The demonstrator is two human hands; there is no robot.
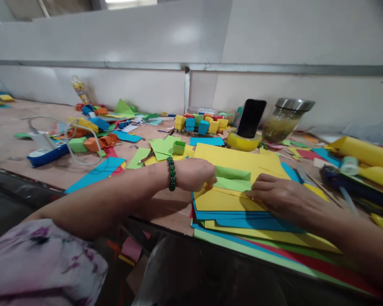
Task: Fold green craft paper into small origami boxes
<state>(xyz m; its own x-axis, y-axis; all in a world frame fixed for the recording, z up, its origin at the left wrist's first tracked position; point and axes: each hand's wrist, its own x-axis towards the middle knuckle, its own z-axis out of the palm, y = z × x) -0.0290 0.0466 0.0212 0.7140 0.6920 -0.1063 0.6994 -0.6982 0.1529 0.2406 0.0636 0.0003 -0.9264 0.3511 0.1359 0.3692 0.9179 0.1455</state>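
A folded strip of green paper [232,178] lies on a yellow sheet [239,158] at the top of a stack of coloured paper. At the strip's left end is my left hand [199,174], its fingers closed in a pinch on the green paper; a bracelet of dark green beads circles the wrist. My right hand [271,191] rests at the strip's right end, fingers bent and close together, the fingertips against its lower right corner. Blue, red and green sheets show along the stack's near edge. Behind my left hand sits a small open green paper box [179,147].
Folded paper cubes [201,124] cluster at the back. A phone [251,118] stands in a yellow holder [243,141] beside a lidded glass jar [282,121]. At left lies a blue-and-white power strip [47,154] with a cable. Yellow rolls [367,153] lie at right.
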